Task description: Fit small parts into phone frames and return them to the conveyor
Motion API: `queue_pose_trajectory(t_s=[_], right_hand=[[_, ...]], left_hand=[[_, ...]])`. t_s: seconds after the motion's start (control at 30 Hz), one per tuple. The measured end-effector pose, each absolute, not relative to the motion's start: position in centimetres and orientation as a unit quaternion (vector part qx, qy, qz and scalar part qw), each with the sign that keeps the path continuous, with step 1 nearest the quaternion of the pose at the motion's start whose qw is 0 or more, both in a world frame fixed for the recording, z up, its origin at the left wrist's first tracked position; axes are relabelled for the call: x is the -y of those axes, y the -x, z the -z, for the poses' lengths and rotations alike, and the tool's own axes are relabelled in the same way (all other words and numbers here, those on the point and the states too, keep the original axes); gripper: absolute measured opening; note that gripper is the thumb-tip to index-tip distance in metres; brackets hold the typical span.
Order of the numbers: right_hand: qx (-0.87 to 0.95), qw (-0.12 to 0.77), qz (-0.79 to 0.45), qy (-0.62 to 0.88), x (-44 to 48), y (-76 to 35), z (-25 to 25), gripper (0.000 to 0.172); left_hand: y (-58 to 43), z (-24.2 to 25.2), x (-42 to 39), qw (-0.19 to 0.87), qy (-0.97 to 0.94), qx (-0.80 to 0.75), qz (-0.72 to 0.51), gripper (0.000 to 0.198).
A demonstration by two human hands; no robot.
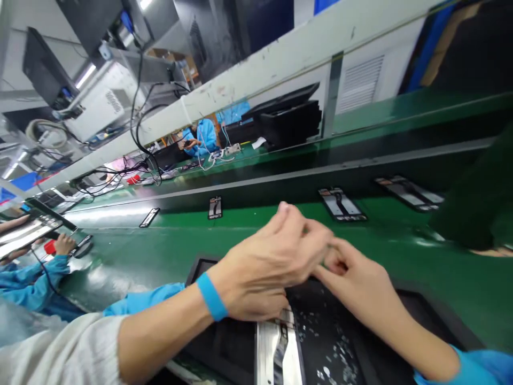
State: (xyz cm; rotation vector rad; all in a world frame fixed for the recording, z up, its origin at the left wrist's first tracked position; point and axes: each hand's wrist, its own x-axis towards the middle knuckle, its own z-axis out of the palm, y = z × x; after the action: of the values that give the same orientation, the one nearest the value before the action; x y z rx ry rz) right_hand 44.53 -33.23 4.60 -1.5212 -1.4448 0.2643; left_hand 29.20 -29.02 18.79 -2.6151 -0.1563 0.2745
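Note:
Near the middle, my left hand (272,262), with a blue band round its wrist, has its fingers bent and pressed together. Its fingertips meet those of my right hand (355,278), which is curled into a pinch. Whatever lies between the fingers is too small or hidden to make out. Directly under my left hand is a silvery phone screen part (266,347) with a dark ribbon cable running down it; its upper end is partly covered. The part lies on a black tray or mat (315,315) strewn with small pale bits, below both hands.
Phone screen parts (342,204) lie spaced along the green bench (168,251), with another (411,192) farther right. A blue sleeve (148,297) shows behind my left forearm. At left, a co-worker's hand (64,244) is near a dark object. Cables (138,107) hang from the shelf.

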Motion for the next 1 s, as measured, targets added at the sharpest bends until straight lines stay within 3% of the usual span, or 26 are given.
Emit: queue_pose_trajectory(t_s=[0.1,0.17,0.23,0.47,0.6,0.77,0.87,1.0], right_hand=[[0.737,0.383,-0.244,0.5,34.9,-43.0,-5.2,0.037],[0.802,0.29,-0.306,0.423,35.9,-42.1,-5.6,0.032],[0.818,0.263,-0.314,0.404,36.4,-41.6,-6.0,0.03],[0.79,0.298,-0.283,0.454,35.7,-42.4,-5.9,0.034],[0.757,0.324,-0.271,0.498,35.2,-43.1,-5.3,0.03],[0.744,0.327,-0.237,0.532,34.7,-43.5,-4.3,0.033],[0.724,0.346,-0.22,0.555,34.3,-43.7,-4.1,0.033],[0.688,0.385,-0.206,0.58,34.2,-44.0,-4.5,0.032]], left_hand=[[-25.8,-16.8,28.5,0.033,0.976,0.19,-0.097,0.017],[-24.1,-14.7,28.2,-0.147,0.949,0.273,-0.062,0.017],[-23.2,-12.6,28.2,-0.266,0.911,0.314,-0.036,0.019],[-23.3,-8.8,26.9,-0.39,0.863,0.322,-0.005,0.014],[-21.2,-10.2,29.4,-0.379,0.836,0.38,0.11,0.02],[-18.8,-8.5,40.8,-0.16,0.799,0.509,0.278,0.038],[-19.9,-5.3,46.0,-0.067,0.808,0.535,0.238,0.077],[-22.1,-3.7,46.8,-0.051,0.8,0.574,0.167,0.082]])
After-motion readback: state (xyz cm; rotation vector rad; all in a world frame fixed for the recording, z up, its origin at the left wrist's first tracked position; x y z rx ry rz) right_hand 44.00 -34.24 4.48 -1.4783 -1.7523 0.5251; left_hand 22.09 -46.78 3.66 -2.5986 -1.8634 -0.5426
